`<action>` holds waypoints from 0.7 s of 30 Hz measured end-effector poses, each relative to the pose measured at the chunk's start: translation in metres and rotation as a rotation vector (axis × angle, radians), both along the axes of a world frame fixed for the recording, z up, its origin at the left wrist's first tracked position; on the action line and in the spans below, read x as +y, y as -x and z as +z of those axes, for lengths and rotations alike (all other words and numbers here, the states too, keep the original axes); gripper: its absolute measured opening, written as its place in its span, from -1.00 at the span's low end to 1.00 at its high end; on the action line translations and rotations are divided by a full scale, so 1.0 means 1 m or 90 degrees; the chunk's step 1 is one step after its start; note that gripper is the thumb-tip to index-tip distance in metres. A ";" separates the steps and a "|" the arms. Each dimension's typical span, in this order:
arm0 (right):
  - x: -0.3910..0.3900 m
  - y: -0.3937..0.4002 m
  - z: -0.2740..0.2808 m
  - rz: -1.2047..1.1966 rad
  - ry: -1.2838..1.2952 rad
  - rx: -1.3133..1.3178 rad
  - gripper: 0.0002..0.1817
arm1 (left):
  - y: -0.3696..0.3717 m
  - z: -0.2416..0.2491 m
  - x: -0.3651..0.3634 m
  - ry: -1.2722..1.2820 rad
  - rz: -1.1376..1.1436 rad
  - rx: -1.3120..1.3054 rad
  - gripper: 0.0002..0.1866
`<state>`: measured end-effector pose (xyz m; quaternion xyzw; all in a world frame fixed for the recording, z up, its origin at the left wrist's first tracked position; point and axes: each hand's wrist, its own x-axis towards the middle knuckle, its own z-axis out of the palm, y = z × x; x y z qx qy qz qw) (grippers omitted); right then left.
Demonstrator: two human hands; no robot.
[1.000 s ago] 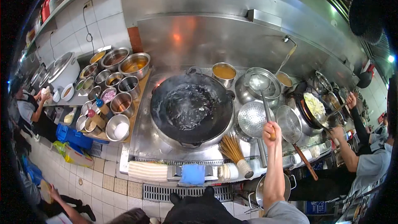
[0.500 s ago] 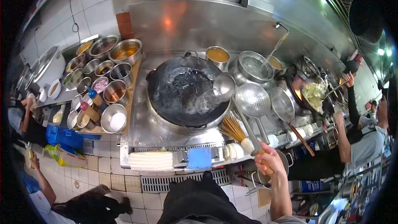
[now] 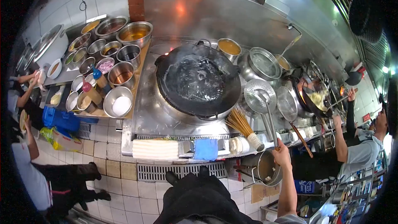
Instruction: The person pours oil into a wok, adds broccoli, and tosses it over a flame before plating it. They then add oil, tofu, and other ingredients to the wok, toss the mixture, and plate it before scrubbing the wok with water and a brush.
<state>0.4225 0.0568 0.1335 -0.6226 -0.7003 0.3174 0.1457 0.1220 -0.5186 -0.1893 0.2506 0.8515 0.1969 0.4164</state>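
My right hand (image 3: 282, 154) is closed around the end of a long-handled metal ladle (image 3: 263, 96). The ladle's bowl overlaps the perforated skimmer (image 3: 251, 89), whose handle runs beside the ladle's toward the counter's front edge. To the left of them, a large black wok (image 3: 170, 72) on the stove holds clear liquid with a bubbling surface. A bamboo wok brush (image 3: 241, 126) lies between the wok and my right hand, bristles pointing up and left. My left hand is out of view.
Bowls of sauces and seasonings (image 3: 120, 105) and squeeze bottles (image 3: 92, 93) crowd the left counter. A folded white towel (image 3: 155, 149) and blue cloth (image 3: 205, 149) lie along the front edge. A pot (image 3: 265, 166) stands below my right hand. A co-worker (image 3: 365, 153) tends another wok at right; other people are at left.
My right hand has moved the ladle from the wok's right rim rightward to over the skimmer. The view has shifted slightly. The person at lower left has moved.
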 end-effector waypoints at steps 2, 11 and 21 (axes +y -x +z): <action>0.014 -0.035 -0.050 0.064 -0.105 -0.090 -0.27 | -0.008 0.009 0.003 0.011 0.018 0.003 -0.62; -0.017 -0.036 -0.098 0.032 -0.043 -0.108 -0.17 | -0.005 0.023 0.014 0.063 0.019 0.023 -0.60; -0.136 -0.152 -0.243 -0.438 0.109 0.256 -0.53 | -0.003 0.059 0.003 0.142 0.045 0.038 -0.57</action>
